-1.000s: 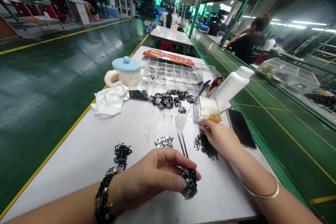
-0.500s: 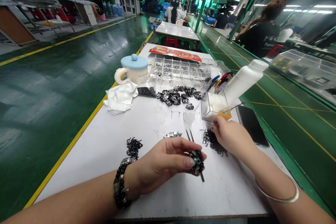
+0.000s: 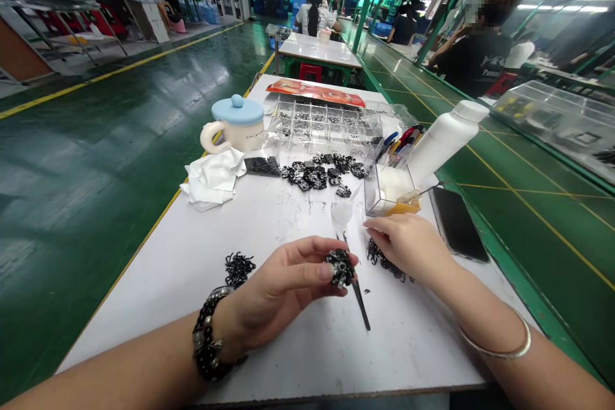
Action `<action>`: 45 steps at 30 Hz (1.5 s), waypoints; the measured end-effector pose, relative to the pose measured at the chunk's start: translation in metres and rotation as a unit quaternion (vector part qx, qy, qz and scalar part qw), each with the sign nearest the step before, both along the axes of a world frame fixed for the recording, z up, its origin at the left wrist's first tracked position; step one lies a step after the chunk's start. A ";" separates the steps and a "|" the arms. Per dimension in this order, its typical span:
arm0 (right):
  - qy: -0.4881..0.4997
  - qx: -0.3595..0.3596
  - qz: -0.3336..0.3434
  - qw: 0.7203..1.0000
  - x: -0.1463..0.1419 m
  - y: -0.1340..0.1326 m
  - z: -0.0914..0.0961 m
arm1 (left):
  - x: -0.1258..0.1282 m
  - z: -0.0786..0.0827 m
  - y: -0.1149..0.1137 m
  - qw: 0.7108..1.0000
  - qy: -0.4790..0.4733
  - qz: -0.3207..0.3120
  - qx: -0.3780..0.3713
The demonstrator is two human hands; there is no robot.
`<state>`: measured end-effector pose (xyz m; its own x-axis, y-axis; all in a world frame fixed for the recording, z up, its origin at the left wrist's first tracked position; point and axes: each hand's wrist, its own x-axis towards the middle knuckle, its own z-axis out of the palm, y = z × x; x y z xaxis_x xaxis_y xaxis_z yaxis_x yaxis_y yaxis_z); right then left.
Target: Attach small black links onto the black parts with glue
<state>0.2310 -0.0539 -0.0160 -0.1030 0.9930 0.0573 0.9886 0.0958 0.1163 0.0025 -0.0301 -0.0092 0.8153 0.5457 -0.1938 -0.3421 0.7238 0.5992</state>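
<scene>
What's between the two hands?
In the head view, thin metal tweezers lie on the white table between the left hand and right hand, just below the black clump of parts the left hand holds.

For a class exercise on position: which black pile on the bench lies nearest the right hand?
The thin black tangle just below the right hand; the other tangle lies left of the left hand.

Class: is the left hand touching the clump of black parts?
Touching: the head view shows the left hand pinching the clump of black parts.
</scene>
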 end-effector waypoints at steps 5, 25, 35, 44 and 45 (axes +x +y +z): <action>0.020 -0.019 0.067 0.997 -0.018 0.004 0.000 | -0.001 0.001 0.004 1.000 0.006 0.019 0.008; 0.004 0.061 0.176 0.983 -0.019 0.009 -0.015 | 0.001 0.000 0.006 0.999 0.003 0.032 -0.007; 0.247 0.196 0.196 0.929 -0.009 -0.019 0.021 | 0.001 0.002 0.005 0.998 -0.005 0.047 -0.043; 0.421 0.159 0.173 0.876 -0.052 -0.035 0.041 | 0.002 0.002 0.000 0.999 0.005 0.033 -0.027; 0.423 0.156 0.170 0.876 -0.053 -0.034 0.039 | 0.002 0.002 0.000 0.999 0.005 0.033 -0.028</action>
